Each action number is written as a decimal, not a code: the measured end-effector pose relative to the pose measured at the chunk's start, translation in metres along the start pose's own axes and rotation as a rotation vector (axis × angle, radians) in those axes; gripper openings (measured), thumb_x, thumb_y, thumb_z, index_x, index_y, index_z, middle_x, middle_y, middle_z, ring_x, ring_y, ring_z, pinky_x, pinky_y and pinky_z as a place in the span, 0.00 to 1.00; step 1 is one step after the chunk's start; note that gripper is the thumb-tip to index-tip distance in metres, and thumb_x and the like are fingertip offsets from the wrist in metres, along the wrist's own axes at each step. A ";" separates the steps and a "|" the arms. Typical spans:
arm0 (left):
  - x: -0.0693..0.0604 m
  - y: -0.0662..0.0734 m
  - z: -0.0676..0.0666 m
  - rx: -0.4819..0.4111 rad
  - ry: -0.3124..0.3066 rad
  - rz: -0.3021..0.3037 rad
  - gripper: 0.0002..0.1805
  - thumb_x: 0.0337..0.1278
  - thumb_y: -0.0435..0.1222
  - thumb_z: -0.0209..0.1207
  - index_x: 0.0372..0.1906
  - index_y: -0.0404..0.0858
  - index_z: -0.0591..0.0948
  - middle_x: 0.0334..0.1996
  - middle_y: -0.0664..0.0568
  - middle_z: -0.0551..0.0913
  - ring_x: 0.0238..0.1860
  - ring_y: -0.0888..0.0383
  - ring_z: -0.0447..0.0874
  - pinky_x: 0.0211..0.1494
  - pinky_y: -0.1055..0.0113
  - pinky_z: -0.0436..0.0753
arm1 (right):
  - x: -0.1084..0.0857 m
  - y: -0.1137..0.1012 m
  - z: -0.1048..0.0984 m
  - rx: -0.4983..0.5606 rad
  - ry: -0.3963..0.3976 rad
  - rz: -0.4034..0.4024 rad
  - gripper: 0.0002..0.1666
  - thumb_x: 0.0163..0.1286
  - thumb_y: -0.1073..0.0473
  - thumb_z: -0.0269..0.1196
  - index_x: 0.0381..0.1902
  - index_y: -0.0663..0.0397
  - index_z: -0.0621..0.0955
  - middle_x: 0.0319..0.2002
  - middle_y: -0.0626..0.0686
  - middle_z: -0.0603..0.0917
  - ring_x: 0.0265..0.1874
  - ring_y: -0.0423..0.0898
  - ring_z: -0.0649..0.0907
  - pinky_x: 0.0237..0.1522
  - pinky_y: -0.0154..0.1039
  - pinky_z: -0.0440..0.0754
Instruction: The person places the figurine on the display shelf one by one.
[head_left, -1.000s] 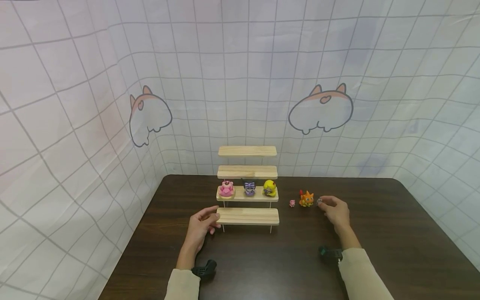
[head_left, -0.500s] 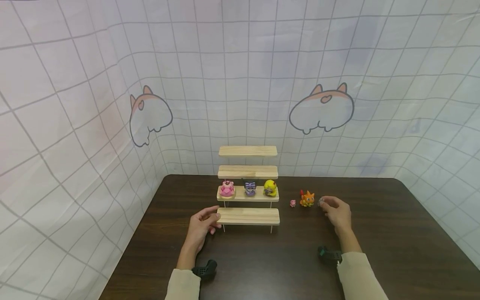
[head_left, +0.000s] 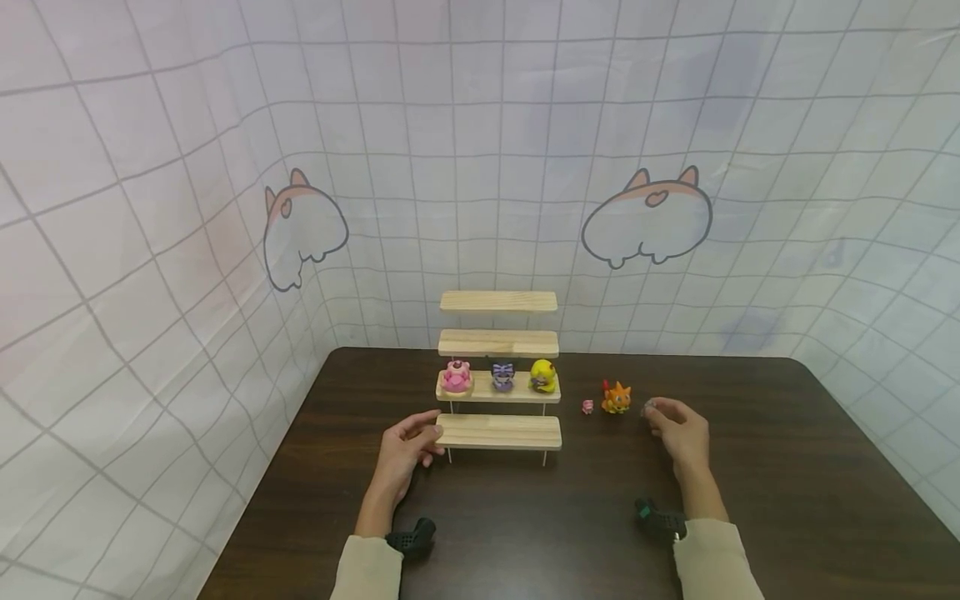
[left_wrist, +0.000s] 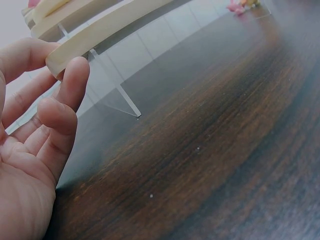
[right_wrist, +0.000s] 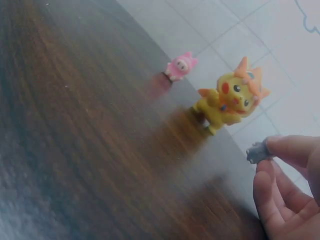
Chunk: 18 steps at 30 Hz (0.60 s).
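Observation:
My left hand [head_left: 405, 450] grips the left end of the lowest board of a wooden tiered shelf [head_left: 498, 432]; the left wrist view shows thumb and fingers around the board end [left_wrist: 70, 52]. With thumb and fingertips my right hand [head_left: 681, 433] pinches a small grey figure [right_wrist: 257, 152]. To its left on the table stand an orange-and-yellow figure [head_left: 617, 398] and a tiny pink figure [head_left: 587, 407]. On the second board from the bottom sit a pink figure [head_left: 457, 378], a purple figure [head_left: 503, 377] and a yellow figure [head_left: 542, 377].
The dark wooden table [head_left: 495, 517] ends at the back against a white grid-patterned cloth [head_left: 465, 167]. Two upper boards [head_left: 498, 301] rise behind the figures. A dark device is strapped at each wrist.
My right hand has moved slightly right and toward me with the small grey figure, away from the orange-and-yellow one. The left hand keeps its grip on the board. The head view has shifted a little.

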<state>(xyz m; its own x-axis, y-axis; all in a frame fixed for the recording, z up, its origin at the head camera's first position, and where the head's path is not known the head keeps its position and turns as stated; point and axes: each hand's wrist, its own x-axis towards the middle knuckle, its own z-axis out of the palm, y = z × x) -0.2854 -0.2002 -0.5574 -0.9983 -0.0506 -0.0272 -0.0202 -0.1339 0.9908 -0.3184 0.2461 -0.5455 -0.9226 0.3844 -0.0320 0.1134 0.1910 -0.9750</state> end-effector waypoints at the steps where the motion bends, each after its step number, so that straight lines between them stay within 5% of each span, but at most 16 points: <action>1: 0.000 0.000 0.000 0.000 -0.002 0.001 0.21 0.64 0.33 0.66 0.61 0.33 0.82 0.33 0.51 0.86 0.25 0.58 0.86 0.23 0.72 0.75 | -0.001 0.000 -0.001 0.016 -0.003 -0.004 0.21 0.72 0.56 0.68 0.57 0.61 0.82 0.36 0.38 0.86 0.34 0.36 0.84 0.38 0.28 0.84; 18: -0.001 0.003 0.001 0.000 0.005 -0.007 0.21 0.65 0.32 0.66 0.61 0.32 0.82 0.31 0.51 0.85 0.25 0.59 0.86 0.23 0.73 0.75 | -0.007 -0.021 -0.008 0.101 -0.041 -0.024 0.19 0.70 0.55 0.69 0.54 0.58 0.83 0.32 0.32 0.86 0.37 0.37 0.86 0.38 0.29 0.85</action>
<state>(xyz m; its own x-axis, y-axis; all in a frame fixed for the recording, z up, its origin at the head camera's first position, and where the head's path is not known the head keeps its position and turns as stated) -0.2842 -0.1993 -0.5547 -0.9979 -0.0548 -0.0349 -0.0272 -0.1343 0.9906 -0.3115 0.2470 -0.5233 -0.9391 0.3434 -0.0157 0.0558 0.1072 -0.9927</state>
